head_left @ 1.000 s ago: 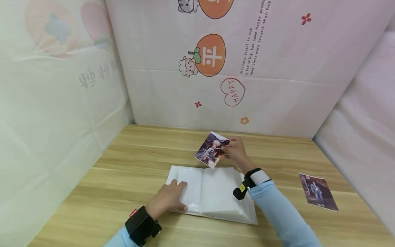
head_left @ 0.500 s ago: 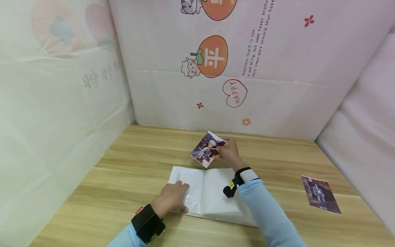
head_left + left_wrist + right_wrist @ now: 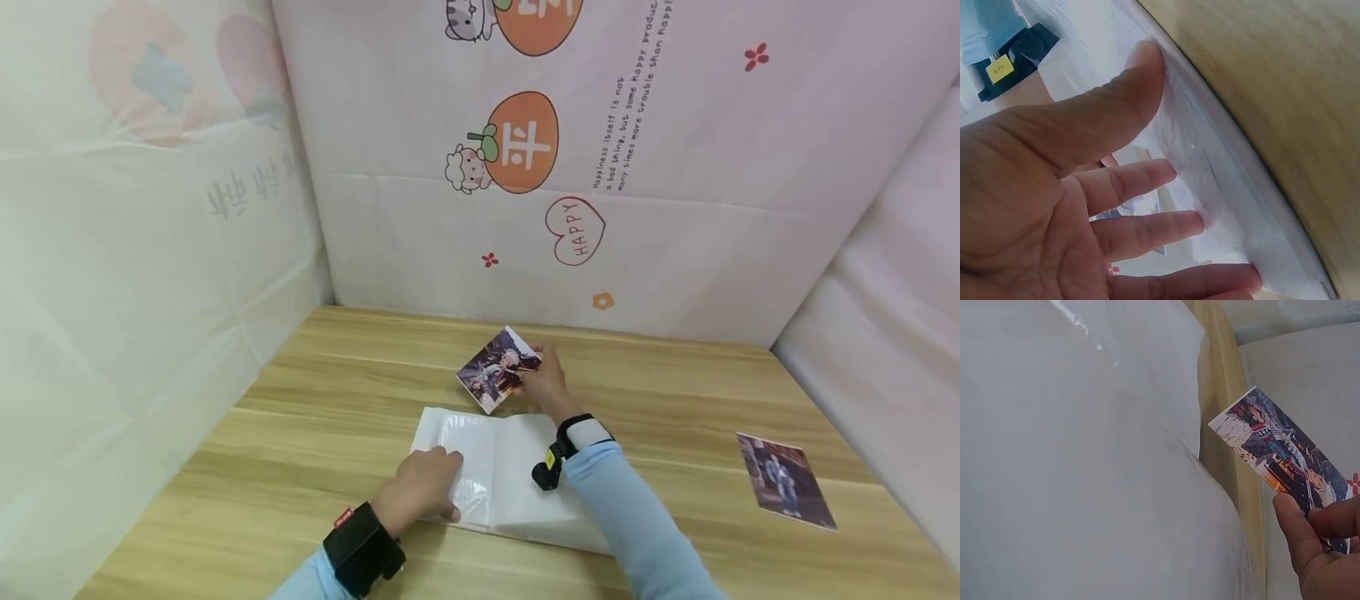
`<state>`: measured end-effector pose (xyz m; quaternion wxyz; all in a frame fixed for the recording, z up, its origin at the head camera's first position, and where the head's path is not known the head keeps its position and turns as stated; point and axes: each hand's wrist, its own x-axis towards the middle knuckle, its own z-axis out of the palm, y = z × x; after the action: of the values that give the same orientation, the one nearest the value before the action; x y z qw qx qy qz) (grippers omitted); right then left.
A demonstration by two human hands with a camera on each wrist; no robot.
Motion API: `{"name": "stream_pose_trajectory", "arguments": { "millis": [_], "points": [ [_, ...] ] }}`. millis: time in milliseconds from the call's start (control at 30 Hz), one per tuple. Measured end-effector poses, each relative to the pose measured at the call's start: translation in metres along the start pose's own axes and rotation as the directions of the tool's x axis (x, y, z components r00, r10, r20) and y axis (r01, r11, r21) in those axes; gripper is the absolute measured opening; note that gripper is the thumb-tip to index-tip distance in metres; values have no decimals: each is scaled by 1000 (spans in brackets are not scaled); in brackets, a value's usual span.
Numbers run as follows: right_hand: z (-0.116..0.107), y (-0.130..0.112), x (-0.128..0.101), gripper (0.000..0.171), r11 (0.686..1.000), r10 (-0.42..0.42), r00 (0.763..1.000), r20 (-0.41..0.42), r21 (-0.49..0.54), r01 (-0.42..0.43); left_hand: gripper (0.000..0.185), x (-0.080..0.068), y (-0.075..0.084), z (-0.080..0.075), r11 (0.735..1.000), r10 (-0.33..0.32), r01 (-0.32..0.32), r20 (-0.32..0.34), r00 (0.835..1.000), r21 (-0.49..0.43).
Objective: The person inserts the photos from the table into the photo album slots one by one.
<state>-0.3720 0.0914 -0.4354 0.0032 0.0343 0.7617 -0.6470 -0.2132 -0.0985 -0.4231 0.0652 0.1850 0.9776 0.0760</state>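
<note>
An open photo album (image 3: pixel 513 500) with white pages and clear plastic sleeves lies on the wooden table. My left hand (image 3: pixel 426 485) rests on its left page, and in the left wrist view the fingertips (image 3: pixel 1188 222) touch the plastic with fingers spread fairly straight. Beyond the album's far edge, my right hand (image 3: pixel 546 382) pinches a photo (image 3: pixel 495 367) of a light-haired figure by its right side. In the right wrist view, thumb and finger grip one end of that photo (image 3: pixel 1279 450), which is tilted beside the album pages (image 3: pixel 1085 487).
A second photo (image 3: pixel 787 482) lies flat on the table's right side. White printed cloth (image 3: pixel 405 242) hangs at the back, with more white cloth on the left (image 3: pixel 150 350) and right (image 3: pixel 892 333). Bare wood (image 3: pixel 285 467) shows left of the album.
My right hand has moved left with the photo, which now sits nearer the album's spine and is turned slightly. My left hand stays on the left page. The head view has shifted a little.
</note>
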Motion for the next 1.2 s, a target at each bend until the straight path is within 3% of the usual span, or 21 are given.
{"name": "stream_pose_trajectory", "arguments": {
  "millis": [333,433,633,900,1033,1200],
  "points": [
    [9,0,-2,57,1000,21,1000,23,1,-21,52,-3,1,0,999,29,-28,-21,999,42],
    [10,1,-2,55,1000,2,999,49,-2,-2,53,-3,1,-1,999,22,-21,-18,1000,42],
    [9,5,1,52,993,-37,998,56,-113,43,54,-4,1,-2,999,18,-18,-16,1000,35],
    [11,3,2,49,952,-149,985,89,-258,167,60,-1,-1,2,999,1,-1,-2,1000,34],
    [13,3,2,49,942,-186,978,95,-264,205,63,0,-2,2,1000,1,-1,-2,1000,23],
    [14,3,3,48,953,-166,978,126,-235,192,63,0,-1,2,1000,-19,19,-13,1000,0]
  ]
}}
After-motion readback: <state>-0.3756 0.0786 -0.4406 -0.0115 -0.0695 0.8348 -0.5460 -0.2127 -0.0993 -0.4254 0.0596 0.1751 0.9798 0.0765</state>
